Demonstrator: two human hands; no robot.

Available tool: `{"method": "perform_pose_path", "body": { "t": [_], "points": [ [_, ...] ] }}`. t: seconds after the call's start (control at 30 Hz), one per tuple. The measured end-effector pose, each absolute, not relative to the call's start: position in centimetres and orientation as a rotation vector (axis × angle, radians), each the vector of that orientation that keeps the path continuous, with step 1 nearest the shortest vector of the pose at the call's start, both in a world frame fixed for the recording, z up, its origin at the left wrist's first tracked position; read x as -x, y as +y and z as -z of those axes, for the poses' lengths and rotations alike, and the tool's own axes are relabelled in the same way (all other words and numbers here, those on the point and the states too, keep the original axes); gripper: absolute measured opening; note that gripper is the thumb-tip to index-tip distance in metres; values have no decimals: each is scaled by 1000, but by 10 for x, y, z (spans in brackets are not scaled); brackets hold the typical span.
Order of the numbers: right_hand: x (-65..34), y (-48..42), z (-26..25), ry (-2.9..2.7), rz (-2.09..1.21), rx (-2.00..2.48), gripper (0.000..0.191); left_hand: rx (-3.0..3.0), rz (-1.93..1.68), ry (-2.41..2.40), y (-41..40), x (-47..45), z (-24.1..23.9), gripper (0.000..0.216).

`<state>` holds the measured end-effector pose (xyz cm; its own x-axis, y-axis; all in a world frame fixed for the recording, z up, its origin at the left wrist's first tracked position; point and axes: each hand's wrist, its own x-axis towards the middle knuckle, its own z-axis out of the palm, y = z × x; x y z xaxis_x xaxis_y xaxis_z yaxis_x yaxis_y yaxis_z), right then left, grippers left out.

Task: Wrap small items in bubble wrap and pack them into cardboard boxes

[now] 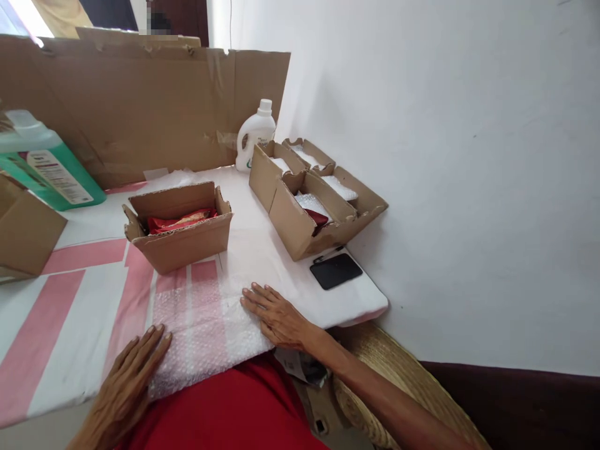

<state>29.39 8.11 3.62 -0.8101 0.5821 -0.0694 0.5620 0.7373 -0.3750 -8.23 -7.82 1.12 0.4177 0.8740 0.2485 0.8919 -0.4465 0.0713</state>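
Note:
A sheet of bubble wrap (197,334) lies flat at the front edge of the table, partly hanging over it. My left hand (135,369) rests on its left side with fingers stretched out. On its right side lies my right hand (274,315), palm down and fingers extended. Neither hand holds anything. Just beyond the sheet stands an open cardboard box (192,247) with a red packet (182,220) inside.
Several open cardboard boxes (293,225) with bubble-wrapped items stand at the right, near a black phone (336,271) and a pen (328,254). A white jug (257,134), a green liquid bottle (60,172) and another box (28,228) stand before a cardboard panel (154,112).

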Motion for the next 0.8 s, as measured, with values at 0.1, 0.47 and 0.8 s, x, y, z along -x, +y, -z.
{"method": "perform_pose_path", "body": {
  "t": [0.1,0.47,0.8],
  "points": [
    [-304,69,-38,-2905,-613,930,81,2569,481,-1663,-83,84,-11,83],
    [-318,45,-20,-2765,-513,828,62,2583,847,-1751,-74,102,-6,47],
    [-282,31,11,-2057,-524,1057,18,2216,1103,-2209,-67,72,-23,21]
  ]
}}
